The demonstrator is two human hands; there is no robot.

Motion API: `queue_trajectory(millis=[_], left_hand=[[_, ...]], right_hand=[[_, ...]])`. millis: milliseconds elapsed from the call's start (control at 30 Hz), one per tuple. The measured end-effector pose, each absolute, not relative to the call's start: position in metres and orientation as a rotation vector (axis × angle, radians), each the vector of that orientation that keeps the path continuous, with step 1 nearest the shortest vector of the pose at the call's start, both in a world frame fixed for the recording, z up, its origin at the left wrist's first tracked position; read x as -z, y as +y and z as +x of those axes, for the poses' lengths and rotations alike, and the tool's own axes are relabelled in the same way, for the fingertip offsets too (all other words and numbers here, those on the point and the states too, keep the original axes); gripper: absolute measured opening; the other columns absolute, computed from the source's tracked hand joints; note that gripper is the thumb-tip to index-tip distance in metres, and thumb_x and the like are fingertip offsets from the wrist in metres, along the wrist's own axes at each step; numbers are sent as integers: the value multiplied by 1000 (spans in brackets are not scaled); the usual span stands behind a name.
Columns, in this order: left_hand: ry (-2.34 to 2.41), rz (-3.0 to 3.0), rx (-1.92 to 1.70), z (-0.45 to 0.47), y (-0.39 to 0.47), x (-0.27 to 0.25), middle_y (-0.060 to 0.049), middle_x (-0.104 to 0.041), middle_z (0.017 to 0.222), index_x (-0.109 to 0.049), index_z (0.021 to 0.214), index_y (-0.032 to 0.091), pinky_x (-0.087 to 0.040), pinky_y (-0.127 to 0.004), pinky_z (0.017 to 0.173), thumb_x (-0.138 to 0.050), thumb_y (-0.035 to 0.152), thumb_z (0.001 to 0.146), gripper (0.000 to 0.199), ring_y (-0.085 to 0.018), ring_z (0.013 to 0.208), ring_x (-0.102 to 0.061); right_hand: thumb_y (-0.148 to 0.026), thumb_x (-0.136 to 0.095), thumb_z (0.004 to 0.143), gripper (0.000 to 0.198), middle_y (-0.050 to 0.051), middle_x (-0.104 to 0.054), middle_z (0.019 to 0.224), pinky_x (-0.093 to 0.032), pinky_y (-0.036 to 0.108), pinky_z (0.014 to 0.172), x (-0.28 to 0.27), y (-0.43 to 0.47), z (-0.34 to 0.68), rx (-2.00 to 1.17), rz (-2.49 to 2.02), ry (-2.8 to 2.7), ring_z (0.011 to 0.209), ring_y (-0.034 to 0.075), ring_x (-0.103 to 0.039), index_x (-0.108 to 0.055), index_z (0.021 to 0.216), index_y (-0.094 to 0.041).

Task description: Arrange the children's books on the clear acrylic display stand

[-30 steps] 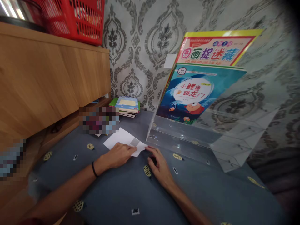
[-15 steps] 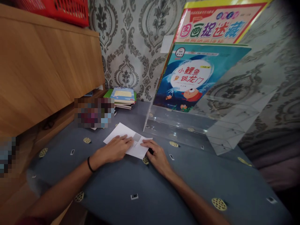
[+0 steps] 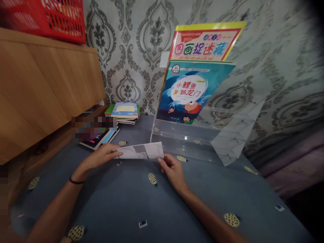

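Note:
A white printed paper (image 3: 141,151) with a grey block on it is tilted up off the table, seen as a narrow strip. My left hand (image 3: 105,155) pinches its left end, thumb on the near face. At the lower right corner, my right hand (image 3: 173,167) grips it between thumb and curled fingers. Just beyond the paper stands a clear acrylic rack (image 3: 182,135). In it are a blue picture book (image 3: 187,91) with a fish on its cover and, behind that, a yellow-edged book (image 3: 205,42).
A stack of books (image 3: 124,111) sits at the back by the wall. Nearer lie more books (image 3: 97,140), partly blurred out. A wooden cabinet (image 3: 48,87) with a red basket (image 3: 63,20) on top borders the left. A grey-blue patterned cloth (image 3: 121,202) covers the table.
The paper, lying flat under my hands before, is now lifted and tilted up, held at both ends. My left hand has shifted left. The head view has turned slightly right and up.

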State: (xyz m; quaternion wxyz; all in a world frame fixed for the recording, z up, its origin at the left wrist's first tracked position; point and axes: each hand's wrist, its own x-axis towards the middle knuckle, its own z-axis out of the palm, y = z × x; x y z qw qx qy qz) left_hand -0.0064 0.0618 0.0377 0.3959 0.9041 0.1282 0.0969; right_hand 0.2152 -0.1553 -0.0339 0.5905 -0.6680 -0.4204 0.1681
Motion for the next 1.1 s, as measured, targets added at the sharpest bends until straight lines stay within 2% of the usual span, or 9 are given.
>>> queue_trajectory(millis=[67,167,333,400,500,667,833,1000,1100], left_hand=[[311,2141,-253,-6,59,-42,-2,-69,82,-70,88,15,-46,-23,68,-60,44,92,31,-16,77,-61],[267,1864,-206,-8,54,-39,-4,-70,93,-69,102,16,-50,-25,74,-65,43,90,29,-17,86,-64],[198,1472,119,-12,48,-26,-3,-68,78,-62,118,14,-53,-25,60,-72,52,82,54,-16,67,-67],[184,1509,202,-10,47,-23,-5,-69,84,-63,115,14,-52,-23,61,-74,55,79,55,-17,72,-68],[229,1653,304,-2,48,-18,-5,-71,86,-63,106,16,-52,-22,59,-65,57,87,45,-15,72,-68],[322,1902,175,15,44,-2,0,-65,74,-59,110,17,-45,-19,51,-52,44,96,32,-12,61,-62],[209,2376,-202,23,34,9,-7,-68,104,-68,110,17,-51,-32,85,-49,30,98,26,-18,95,-63],[109,2655,-314,23,39,20,-9,-66,122,-71,114,19,-45,-38,104,-50,23,99,26,-21,115,-60],[80,2648,-327,22,45,23,-8,-67,126,-70,117,20,-44,-39,108,-50,21,99,27,-19,119,-60]], right_hand=[[-59,-68,80,41,0,-64,61,-38,25,41,31,-158,220,-441,-1522,-897,44,12,-47,-73,85,-19],[-61,-74,74,42,4,-71,67,-44,26,48,25,-162,229,-466,-1476,-860,53,15,-57,-74,80,-20],[-60,-78,69,44,4,-72,65,-46,26,52,14,-165,242,-702,-1446,-866,54,15,-61,-74,78,-17],[-60,-77,70,43,3,-71,63,-44,25,50,13,-166,246,-844,-1472,-931,52,13,-59,-74,78,-17],[-57,-72,75,39,2,-71,65,-44,26,51,17,-168,249,-932,-1578,-1112,54,14,-60,-76,79,-18],[-43,-63,87,26,-1,-72,66,-42,27,54,23,-163,251,-494,-1898,-1465,58,16,-62,-80,90,-23],[-27,-63,90,17,4,-79,98,-52,32,71,19,-144,254,-203,-1989,-1690,87,24,-72,-79,96,-27],[-20,-59,92,18,10,-74,100,-52,32,66,23,-135,228,128,-2106,-1709,83,24,-70,-76,99,-24],[-18,-57,95,17,9,-74,97,-54,35,78,27,-131,196,214,-1824,-2026,92,25,-68,-73,99,-21]])
